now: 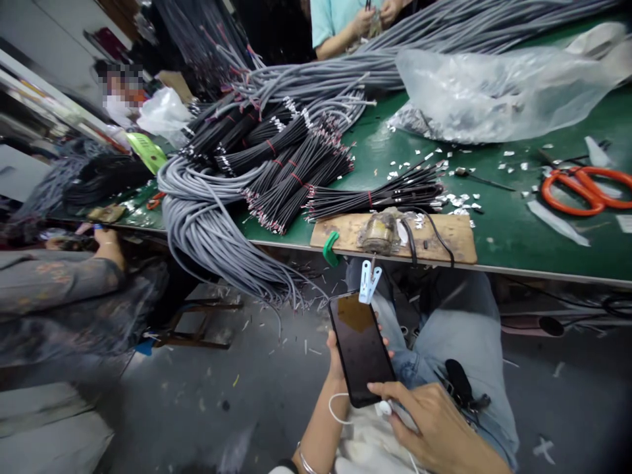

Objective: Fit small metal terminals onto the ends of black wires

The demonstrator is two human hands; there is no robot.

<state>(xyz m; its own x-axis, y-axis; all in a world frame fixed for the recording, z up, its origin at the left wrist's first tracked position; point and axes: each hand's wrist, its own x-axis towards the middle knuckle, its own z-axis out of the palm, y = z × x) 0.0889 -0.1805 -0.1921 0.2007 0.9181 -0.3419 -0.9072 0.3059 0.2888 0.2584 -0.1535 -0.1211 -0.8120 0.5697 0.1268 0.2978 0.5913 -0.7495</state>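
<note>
A dark smartphone point(363, 352) lies in my left hand point(334, 355), whose fingers wrap around its back and edges above my lap. The index finger of my right hand point(429, 415) is stretched out onto the lower part of the screen, with the thumb apart from it. By that thumb hangs a small white piece point(384, 408) on a thin white cord; I cannot tell whether the hand touches it. Just above the phone, a light-blue clothespin point(368, 280) is attached at the front of a wooden board point(457, 240) with a small cylindrical motor point(379, 232) on it.
Black wire bundles point(296, 174) and long grey cables point(212, 217) cover the green table's point(513, 243) left part, some hanging over its edge. Orange scissors point(573, 191) and a plastic bag point(494, 99) lie at right. Co-workers' arms point(340, 39) show behind and at left point(108, 247).
</note>
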